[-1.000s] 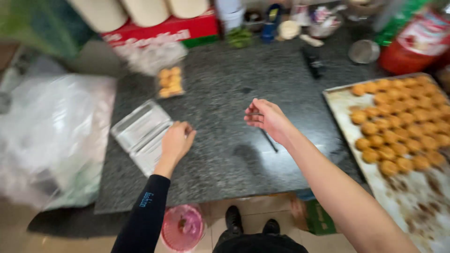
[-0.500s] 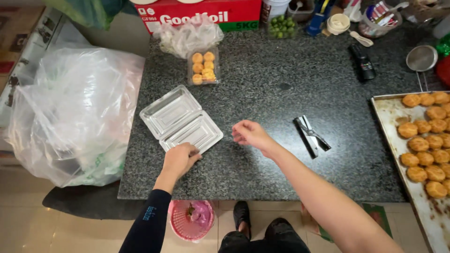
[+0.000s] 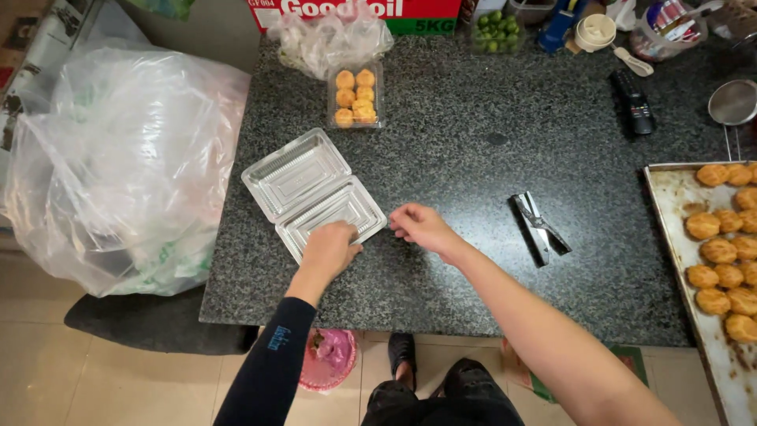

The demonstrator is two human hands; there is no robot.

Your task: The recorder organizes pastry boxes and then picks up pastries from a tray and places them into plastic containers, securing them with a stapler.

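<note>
Clamshell [image 3: 314, 194] lies open on the dark granite surface [image 3: 473, 158]; left hand [image 3: 330, 246] presses its near tray, right hand [image 3: 416, 226] loosely curled just beside, holding nothing.

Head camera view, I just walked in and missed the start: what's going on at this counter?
A person stands at a dark granite counter. Their left hand presses on the near half of an empty, open clear plastic clamshell box, while the right hand hovers just beside its right corner. Metal tongs lie untouched on the counter to the right. A baking tray of golden pastries sits at the right edge, and a filled box of pastries rests farther back.
</note>
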